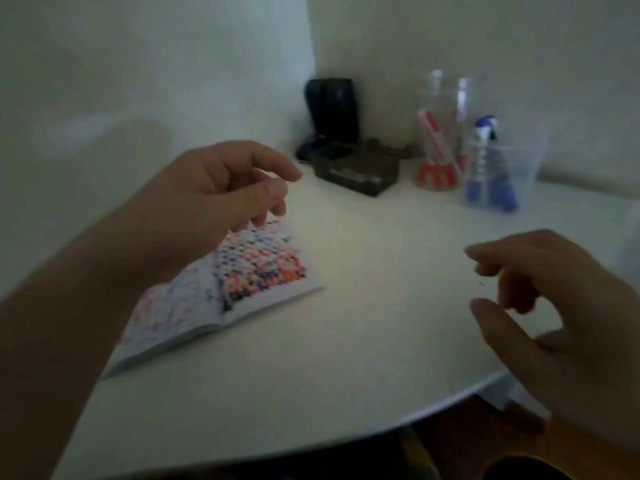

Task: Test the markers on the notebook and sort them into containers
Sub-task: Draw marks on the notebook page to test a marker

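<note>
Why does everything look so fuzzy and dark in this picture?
In the head view the light is dim and the whole frame is blurred: the left hand and right hand smear, the notebook dots run together, and the red markers and blue markers look soft. The table edge curves from the wide lens.

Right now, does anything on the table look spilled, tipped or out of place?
Nothing stands out. The notebook lies open and flat, red markers stand in one clear container, blue markers in the other, both upright. The left hand and right hand hold nothing.
</note>
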Demonstrator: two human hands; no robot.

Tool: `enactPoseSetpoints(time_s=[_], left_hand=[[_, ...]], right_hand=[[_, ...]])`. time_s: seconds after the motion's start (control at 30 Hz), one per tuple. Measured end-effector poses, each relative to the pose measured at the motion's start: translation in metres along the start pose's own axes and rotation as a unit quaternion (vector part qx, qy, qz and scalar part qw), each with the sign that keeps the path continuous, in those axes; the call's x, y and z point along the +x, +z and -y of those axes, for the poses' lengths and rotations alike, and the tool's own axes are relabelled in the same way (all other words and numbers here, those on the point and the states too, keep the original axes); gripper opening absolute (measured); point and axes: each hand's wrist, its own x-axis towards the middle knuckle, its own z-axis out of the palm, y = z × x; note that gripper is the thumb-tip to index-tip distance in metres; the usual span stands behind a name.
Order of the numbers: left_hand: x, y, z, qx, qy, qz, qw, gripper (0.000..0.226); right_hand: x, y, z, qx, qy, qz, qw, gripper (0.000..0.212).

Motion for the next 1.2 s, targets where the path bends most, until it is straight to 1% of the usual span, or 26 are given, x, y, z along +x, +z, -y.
enactPoseSetpoints(time_s=[0.03,0.07,0.13,0.17,0.2,0.3,0.33,0.4,0.47,0.5,0.53,0.63,0.7,0.77,0.8,0.83,0.87,0.9,0.93,0.97,1.0,1.03,1.07,1.1,1.13,1.2], left_hand=[[0.01,-0.025,0.025,0.038,-0.031,-0.054,0.997,0.019],[0.019,-0.049,0.052,0.057,-0.084,-0.113,0.988,0.024],[0.024,-0.089,0.113,0.109,-0.175,-0.222,0.953,0.034],[0.021,-0.102,0.138,0.142,-0.206,-0.236,0.939,0.034],[0.018,-0.113,0.161,0.196,-0.229,-0.238,0.923,0.032],[0.008,-0.135,0.202,0.345,-0.262,-0.19,0.881,0.019],[0.004,-0.135,0.21,0.37,-0.261,-0.18,0.874,0.017],[-0.004,-0.128,0.224,0.406,-0.238,-0.162,0.868,0.018],[-0.01,-0.122,0.232,0.428,-0.194,-0.161,0.868,0.023],[-0.01,-0.122,0.234,0.428,-0.185,-0.169,0.868,0.025],[-0.009,-0.124,0.236,0.426,-0.193,-0.167,0.868,0.027],[-0.007,-0.13,0.242,0.44,-0.232,-0.127,0.858,0.032],[-0.008,-0.129,0.241,0.48,-0.237,-0.12,0.836,0.034],[-0.009,-0.125,0.232,0.536,-0.189,-0.167,0.806,0.03],[-0.011,-0.121,0.221,0.525,-0.134,-0.2,0.816,0.027],[-0.011,-0.116,0.207,0.477,-0.073,-0.219,0.848,0.024],[-0.013,-0.111,0.19,0.406,-0.01,-0.216,0.888,0.021],[-0.015,-0.103,0.173,0.343,0.036,-0.188,0.92,0.021],[-0.019,-0.093,0.157,0.304,0.064,-0.149,0.939,0.022],[-0.023,-0.082,0.145,0.282,0.077,-0.109,0.95,0.023],[-0.025,-0.071,0.137,0.266,0.083,-0.07,0.958,0.022],[-0.027,-0.061,0.134,0.254,0.082,-0.038,0.963,0.021],[-0.027,-0.053,0.133,0.242,0.079,-0.015,0.967,0.019],[-0.027,-0.047,0.134,0.225,0.071,-0.001,0.972,0.017],[-0.026,-0.044,0.137,0.211,0.064,0.008,0.975,0.017],[-0.024,-0.039,0.139,0.206,0.069,0.01,0.976,0.023]], right_hand=[[0.027,0.017,0.015,0.018,-0.039,0.028,0.999,0.048],[0.056,0.039,0.029,0.039,-0.064,0.057,0.996,0.049],[0.102,0.089,0.05,0.07,-0.095,0.106,0.987,0.055],[0.122,0.116,0.057,0.069,-0.091,0.129,0.985,0.06],[0.14,0.14,0.064,0.064,-0.089,0.159,0.981,0.063],[0.175,0.204,0.074,0.004,-0.087,0.257,0.962,0.064],[0.18,0.221,0.073,-0.004,-0.074,0.282,0.956,0.063],[0.178,0.245,0.069,0.011,-0.05,0.298,0.953,0.06],[0.172,0.257,0.063,0.042,-0.03,0.279,0.959,0.058],[0.171,0.26,0.06,0.054,-0.023,0.266,0.962,0.057],[0.171,0.26,0.056,0.06,-0.017,0.254,0.965,0.056],[0.17,0.253,0.049,0.087,-0.005,0.217,0.972,0.05],[0.167,0.248,0.05,0.114,0.008,0.222,0.968,0.047],[0.166,0.248,0.053,0.132,0.015,0.224,0.966,0.038],[0.167,0.247,0.056,0.14,0.02,0.223,0.964,0.033],[0.167,0.246,0.061,0.16,0.029,0.223,0.961,0.03],[0.168,0.244,0.065,0.194,0.039,0.228,0.954,0.033],[0.167,0.242,0.069,0.237,0.044,0.24,0.94,0.043],[0.166,0.239,0.074,0.288,0.044,0.259,0.921,0.054],[0.163,0.236,0.079,0.347,0.041,0.28,0.894,0.062],[0.16,0.234,0.083,0.408,0.041,0.294,0.863,0.064],[0.158,0.232,0.085,0.461,0.052,0.298,0.834,0.063],[0.156,0.232,0.087,0.492,0.074,0.293,0.816,0.057],[0.156,0.232,0.088,0.504,0.107,0.278,0.811,0.049],[0.157,0.234,0.087,0.504,0.142,0.25,0.814,0.042],[0.158,0.238,0.084,0.525,0.174,0.199,0.809,0.037]])
